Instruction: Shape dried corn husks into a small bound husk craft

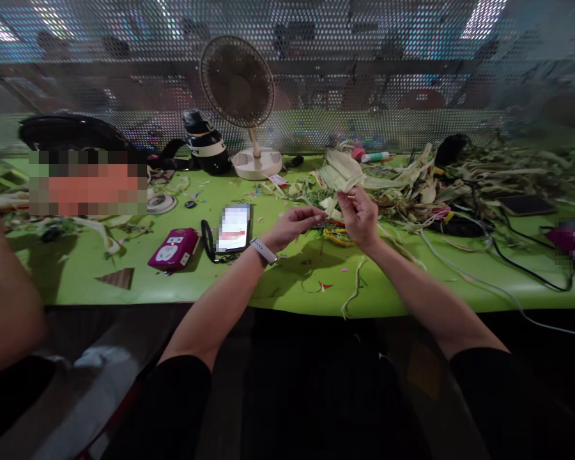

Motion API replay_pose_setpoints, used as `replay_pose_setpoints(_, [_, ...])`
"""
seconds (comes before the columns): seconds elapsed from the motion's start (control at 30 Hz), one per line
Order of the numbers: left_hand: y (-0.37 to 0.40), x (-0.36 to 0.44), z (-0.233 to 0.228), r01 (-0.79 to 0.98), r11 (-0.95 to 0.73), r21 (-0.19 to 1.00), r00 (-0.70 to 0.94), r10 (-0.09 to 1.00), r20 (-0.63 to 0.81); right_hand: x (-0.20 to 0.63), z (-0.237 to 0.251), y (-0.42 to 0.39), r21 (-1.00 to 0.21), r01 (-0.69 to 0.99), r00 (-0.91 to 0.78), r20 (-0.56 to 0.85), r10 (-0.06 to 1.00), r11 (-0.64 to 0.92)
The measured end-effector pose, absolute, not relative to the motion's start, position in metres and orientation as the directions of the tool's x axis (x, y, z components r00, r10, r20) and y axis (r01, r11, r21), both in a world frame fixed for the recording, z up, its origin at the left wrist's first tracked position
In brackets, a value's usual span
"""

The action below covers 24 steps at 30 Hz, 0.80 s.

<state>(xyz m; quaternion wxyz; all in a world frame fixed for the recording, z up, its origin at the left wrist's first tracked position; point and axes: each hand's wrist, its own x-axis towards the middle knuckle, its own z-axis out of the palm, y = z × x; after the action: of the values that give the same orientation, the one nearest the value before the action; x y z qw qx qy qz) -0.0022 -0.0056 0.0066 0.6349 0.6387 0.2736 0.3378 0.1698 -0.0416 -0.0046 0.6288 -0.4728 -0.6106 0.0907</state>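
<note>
Green tabletop (124, 281) is spreading under my hands: my right hand (359, 217) is pinching a pale husk strip (342, 176) rising above the grip, while my left hand (294, 225) is closing on its lower end just beside.

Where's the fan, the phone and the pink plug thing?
fan (237, 80), head view, middle of the round grille.
phone (233, 227), head view, centre of the lit screen.
pink plug thing (173, 248), head view, top face of its body.

lime-green table (124, 287), pale husk (341, 174), magenta power strip (173, 248)
</note>
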Motion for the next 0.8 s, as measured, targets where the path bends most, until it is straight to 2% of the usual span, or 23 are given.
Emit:
replay_pose_setpoints(0.23, [-0.003, -0.002, 0.002, -0.138, 0.059, 0.989, 0.626, 0.779, 0.041, 0.172, -0.006, -0.039, -0.700, 0.474, 0.235, 0.685, 0.690, 0.533])
replay_pose_setpoints(0.4, [-0.001, -0.002, -0.001, -0.115, -0.023, 0.993, 0.627, 0.774, 0.091, 0.170, -0.006, -0.040, -0.723, 0.471, 0.229, 0.654, 0.721, 0.506])
replay_pose_setpoints(0.5, [0.001, -0.002, -0.004, -0.093, -0.086, 0.992, 0.628, 0.768, 0.125, 0.171, -0.002, -0.042, -0.769, 0.391, 0.206, 0.610, 0.765, 0.507])
replay_pose_setpoints(0.57, [0.003, -0.002, -0.006, -0.077, -0.117, 0.990, 0.625, 0.768, 0.139, 0.174, 0.001, -0.042, -0.838, 0.290, 0.118, 0.510, 0.852, 0.462])
replay_pose_setpoints(0.67, [0.005, -0.002, -0.007, -0.041, -0.160, 0.986, 0.620, 0.770, 0.150, 0.183, 0.007, -0.040, -0.944, 0.157, -0.065, 0.282, 0.957, 0.289])
replay_pose_setpoints(0.8, [0.004, -0.002, -0.004, -0.032, -0.212, 0.977, 0.613, 0.768, 0.186, 0.194, 0.015, -0.037, -0.975, 0.188, -0.295, 0.060, 0.954, 0.119])
